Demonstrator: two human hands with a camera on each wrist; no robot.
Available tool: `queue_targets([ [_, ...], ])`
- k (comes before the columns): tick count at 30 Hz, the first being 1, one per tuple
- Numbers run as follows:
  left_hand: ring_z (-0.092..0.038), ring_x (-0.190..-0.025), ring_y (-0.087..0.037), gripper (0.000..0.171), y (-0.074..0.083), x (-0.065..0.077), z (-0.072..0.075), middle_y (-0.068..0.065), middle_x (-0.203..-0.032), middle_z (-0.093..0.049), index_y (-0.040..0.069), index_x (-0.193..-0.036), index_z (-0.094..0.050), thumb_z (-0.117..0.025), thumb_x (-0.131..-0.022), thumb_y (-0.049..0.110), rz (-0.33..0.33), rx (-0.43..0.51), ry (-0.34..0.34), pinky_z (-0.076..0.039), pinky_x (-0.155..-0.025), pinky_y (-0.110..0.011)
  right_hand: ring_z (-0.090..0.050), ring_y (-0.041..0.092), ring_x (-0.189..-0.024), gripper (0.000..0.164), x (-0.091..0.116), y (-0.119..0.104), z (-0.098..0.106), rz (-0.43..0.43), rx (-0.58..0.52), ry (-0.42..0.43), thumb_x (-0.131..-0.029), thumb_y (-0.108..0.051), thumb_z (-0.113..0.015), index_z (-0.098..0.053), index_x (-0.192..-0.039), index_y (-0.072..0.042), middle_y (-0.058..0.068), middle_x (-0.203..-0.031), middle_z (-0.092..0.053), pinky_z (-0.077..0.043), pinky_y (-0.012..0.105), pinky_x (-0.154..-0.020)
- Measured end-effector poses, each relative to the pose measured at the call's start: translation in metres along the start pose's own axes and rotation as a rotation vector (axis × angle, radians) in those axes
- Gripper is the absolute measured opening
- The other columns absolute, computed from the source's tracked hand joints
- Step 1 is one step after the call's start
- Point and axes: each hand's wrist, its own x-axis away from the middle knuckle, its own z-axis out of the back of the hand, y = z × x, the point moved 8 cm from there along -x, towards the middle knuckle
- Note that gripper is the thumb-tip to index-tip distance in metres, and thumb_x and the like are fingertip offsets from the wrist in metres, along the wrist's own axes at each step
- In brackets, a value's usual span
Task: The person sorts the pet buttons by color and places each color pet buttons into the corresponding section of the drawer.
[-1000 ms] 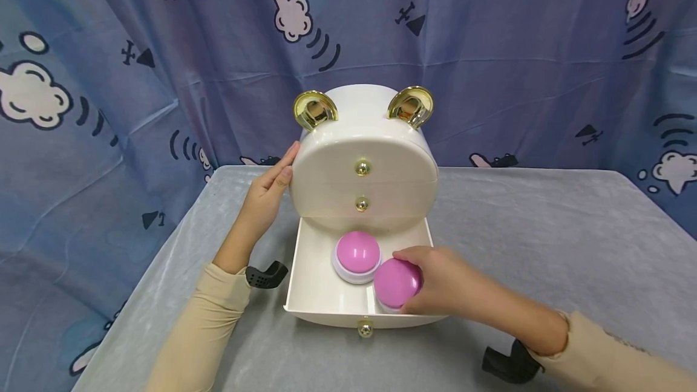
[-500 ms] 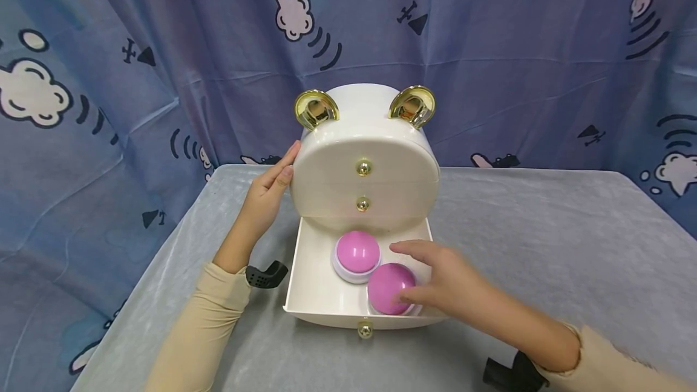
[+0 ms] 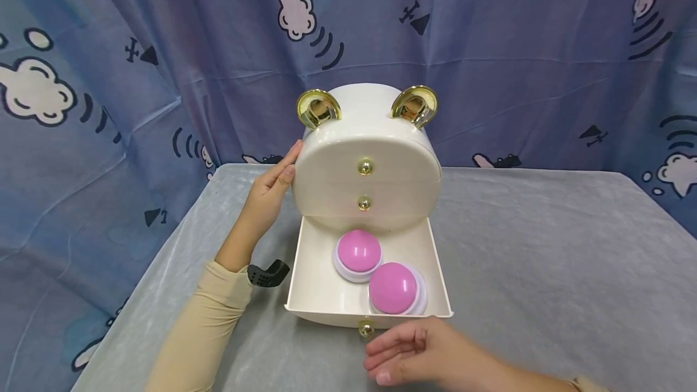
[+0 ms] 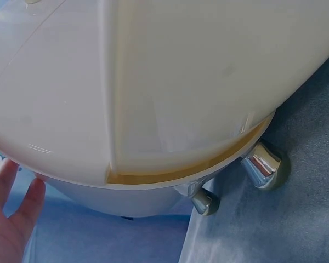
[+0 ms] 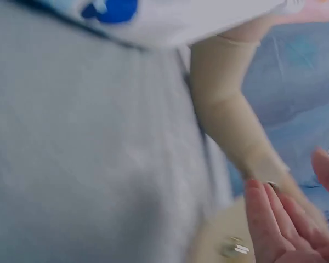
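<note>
A white storage box (image 3: 327,183) with gold ears stands on the table, its bottom drawer (image 3: 316,283) pulled out. Inside the drawer lie two round containers with pink domed tops and white bases. One pink-topped container (image 3: 359,251) sits farther back; the other pink-topped container (image 3: 393,288) leans near the drawer front. My left hand (image 3: 267,198) rests with extended fingers against the box's left side. In front of the drawer, close to its gold knob (image 3: 366,328), my right hand (image 3: 419,352) holds nothing, its fingers loosely bent.
Grey cloth covers the table (image 3: 533,247) on both sides of the box. Behind it hangs a blue patterned curtain (image 3: 490,77). Two more gold knobs, including the upper knob (image 3: 365,167), stick out from the box front above the drawer.
My right hand has let go of the front pink-topped container and moved out of the drawer, down toward the table's near side. That container stays in the drawer. The left hand keeps its place.
</note>
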Motion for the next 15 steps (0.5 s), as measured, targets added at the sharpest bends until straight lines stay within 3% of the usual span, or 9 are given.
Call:
queue_targets([
  [5,-0.029,-0.151,-0.009,0.045,-0.001,0.000,-0.001,0.004,-0.161,-0.034,0.014,-0.152,-0.041,-0.041,-0.108,0.023,-0.004,0.007,0.001,-0.026,-0.125,-0.031,-0.073,0.019,-0.104,0.050,-0.002,0.027,0.003,-0.173,-0.138,0.113,-0.092,-0.016,-0.071,-0.055,-0.128,0.016,0.018,-0.115,-0.073,-0.059,0.034,-0.093],
  [10,-0.029,-0.151,-0.010,0.045,0.000,0.000,-0.001,0.003,-0.161,-0.035,0.013,-0.152,-0.041,-0.041,-0.108,0.023,-0.007,0.007,0.004,-0.026,-0.125,-0.031,-0.072,0.018,-0.107,0.050,-0.004,0.035,0.004,-0.180,-0.222,0.156,-0.095,-0.018,-0.068,-0.053,-0.132,0.013,0.013,-0.116,-0.073,-0.057,0.035,-0.097],
  [15,-0.029,-0.150,-0.008,0.044,0.001,0.000,0.000,0.005,-0.161,-0.035,0.015,-0.152,-0.041,-0.041,-0.108,0.023,-0.004,-0.001,0.003,-0.026,-0.125,-0.029,-0.071,0.017,-0.107,0.043,-0.009,0.042,0.004,-0.182,-0.261,0.143,-0.098,-0.017,-0.064,-0.057,-0.130,0.011,0.012,-0.115,-0.073,-0.057,0.033,-0.097],
])
